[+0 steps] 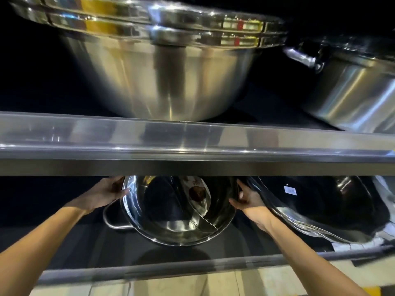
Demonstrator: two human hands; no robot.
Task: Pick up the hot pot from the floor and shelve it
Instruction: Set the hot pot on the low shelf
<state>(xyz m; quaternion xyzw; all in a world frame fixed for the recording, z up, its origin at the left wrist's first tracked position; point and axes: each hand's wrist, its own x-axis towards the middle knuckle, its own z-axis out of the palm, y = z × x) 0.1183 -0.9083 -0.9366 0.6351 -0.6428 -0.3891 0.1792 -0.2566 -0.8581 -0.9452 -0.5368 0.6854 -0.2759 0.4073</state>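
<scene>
The hot pot (171, 212) is a shiny steel pot with a curved divider inside and a round brown label on the divider. It sits tilted toward me on the dark lower shelf (85, 248), its loop handle sticking out at the left. My left hand (104, 194) grips the pot's left rim. My right hand (248, 200) holds its right rim. The pot's far edge is hidden behind the upper shelf's steel front lip (192, 144).
A stack of large steel basins (162, 82) and a handled steel pot (350, 92) stand on the upper shelf. Dark woks (320, 208) with a white price tag lean right beside the hot pot. Pale floor tiles (171, 285) show below the shelf edge.
</scene>
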